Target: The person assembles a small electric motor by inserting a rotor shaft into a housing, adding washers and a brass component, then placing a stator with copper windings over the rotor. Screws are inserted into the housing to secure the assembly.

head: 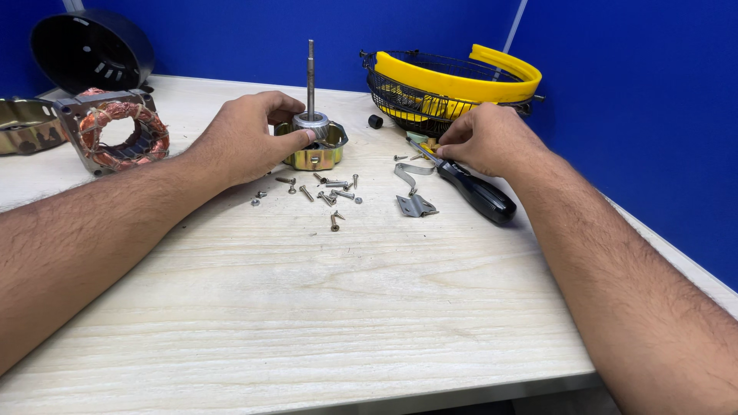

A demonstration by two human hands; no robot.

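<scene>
Held by the left hand (pixel 247 138) is the motor housing (pixel 314 147); the right hand (pixel 486 138) pinches small parts by the screwdriver (pixel 473 187). Loose screws (pixel 327 194) could be scattered if the housing is tipped.

A ring wound with copper wire (pixel 115 132) sits in a grey frame at the far left of the table (pixel 307 307), next to a brass-coloured metal piece (pixel 27 127). A round black cover (pixel 84 48) stands behind them by the blue wall (pixel 231 34). A black wire basket (pixel 430 96) with yellow plastic parts (pixel 469 77) sits at the back right, a small black knob (pixel 375 121) lies beside it, and bent grey metal bits (pixel 415 204) lie nearer.
</scene>
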